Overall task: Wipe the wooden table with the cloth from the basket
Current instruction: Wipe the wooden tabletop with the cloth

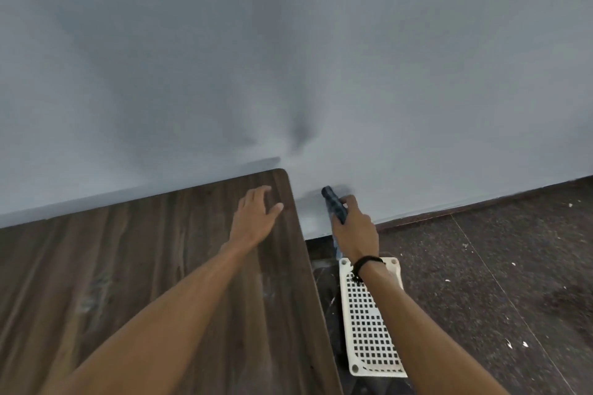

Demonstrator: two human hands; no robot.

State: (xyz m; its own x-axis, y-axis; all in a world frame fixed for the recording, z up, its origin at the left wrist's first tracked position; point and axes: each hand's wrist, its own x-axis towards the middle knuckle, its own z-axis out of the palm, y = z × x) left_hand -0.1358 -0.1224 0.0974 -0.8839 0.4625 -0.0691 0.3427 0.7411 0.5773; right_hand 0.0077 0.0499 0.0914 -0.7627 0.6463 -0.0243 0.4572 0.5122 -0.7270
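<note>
1. Cloth (334, 206), dark and bunched, is gripped in the right hand (354, 232) above the basket (372, 333), off the desk (128, 266).
2. Left hand (253, 221) lies spread on the desk.
3. Probably soft, light: hold it wadded.

The cloth (334, 204) is dark blue-black and bunched into a tight roll, gripped in the right hand (354, 234) above the floor, just right of the desk's far corner, with a thin tail hanging below the hand. The desk (128, 266) is dark brown wood grain with a rounded far-right corner. The basket (369, 330), cream plastic pierced with square holes, stands on the floor just beside the desk's right edge.
</note>
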